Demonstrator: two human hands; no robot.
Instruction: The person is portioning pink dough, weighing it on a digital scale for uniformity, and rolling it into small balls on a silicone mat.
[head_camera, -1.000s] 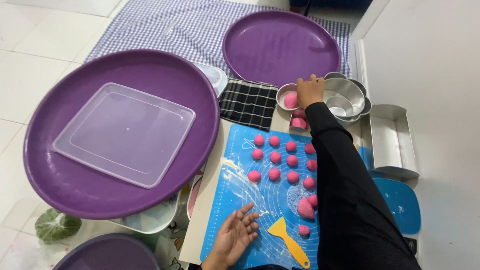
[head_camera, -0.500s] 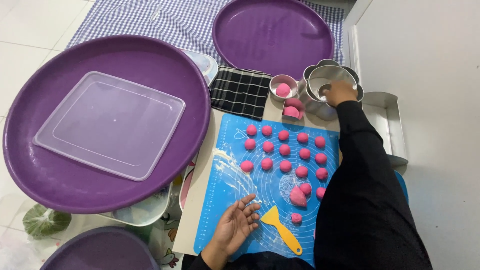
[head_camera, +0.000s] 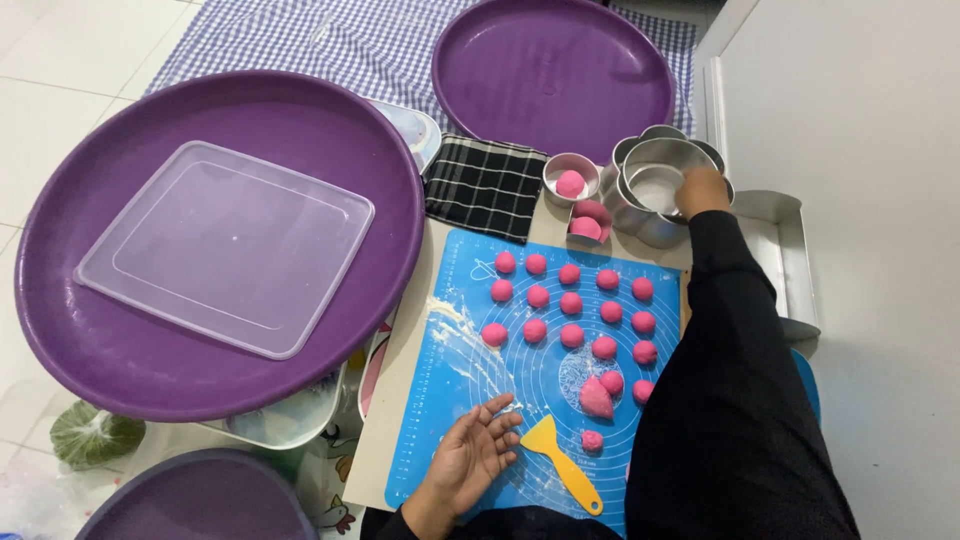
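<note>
Two hands, head view: right hand (head_camera: 703, 190) reaches into the nested metal moulds (head_camera: 660, 185), fingers hidden, grip can't tell. Left hand (head_camera: 478, 452) rests flat, fingers spread, empty, on the blue mat (head_camera: 470, 400) beside the yellow scraper (head_camera: 562, 458). Best lift one mould straight up, clear of the pink dough balls (head_camera: 571, 302).

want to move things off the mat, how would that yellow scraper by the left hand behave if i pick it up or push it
The yellow scraper looks like thin plastic, so it is probably light and a bit flexible. It lies flat on the blue mat, so it should slide, not roll. White flour dusts the mat beside it, which may make it slippery. The left hand rests beside it.
</note>
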